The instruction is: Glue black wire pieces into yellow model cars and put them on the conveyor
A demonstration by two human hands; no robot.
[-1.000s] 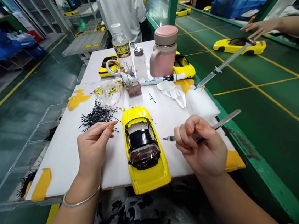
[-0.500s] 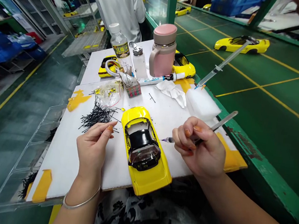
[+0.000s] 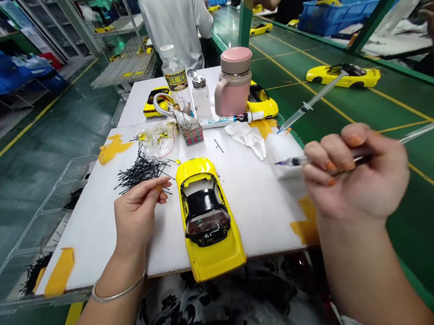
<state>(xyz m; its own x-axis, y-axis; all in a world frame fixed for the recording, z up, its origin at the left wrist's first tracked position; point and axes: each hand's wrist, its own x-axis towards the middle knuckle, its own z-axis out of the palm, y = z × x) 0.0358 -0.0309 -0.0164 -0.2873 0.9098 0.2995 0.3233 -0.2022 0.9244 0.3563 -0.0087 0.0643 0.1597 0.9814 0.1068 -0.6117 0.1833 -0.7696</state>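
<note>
My left hand [image 3: 137, 211] is closed in a pinch beside the pile of thin black sticks [image 3: 140, 171]; anything between its fingertips is too small to make out. To its right a yellow model car body [image 3: 220, 253] with a black roof lies on the white board, touched by neither hand. Raised over the board's right side, my right hand [image 3: 359, 172] is closed round a slim tool with a purple needle tip [image 3: 289, 161]. A long shiny shaft [image 3: 427, 130] sticks out behind that hand. Below the tip is a white foam block [image 3: 285, 154], partly hidden, with a syringe [image 3: 310, 104] standing in it.
A pink mug [image 3: 232, 89], a plastic bottle [image 3: 175, 73], a marker [image 3: 233, 118] and a crumpled tissue [image 3: 246, 138] stand or lie at the back. A small bag of yellow parts [image 3: 161, 138] is nearby. Another yellow car [image 3: 344, 76] rests on the green surface beyond.
My right hand has moved up and to the right with the purple-tipped tool, away from the car body. My left hand has barely moved.
</note>
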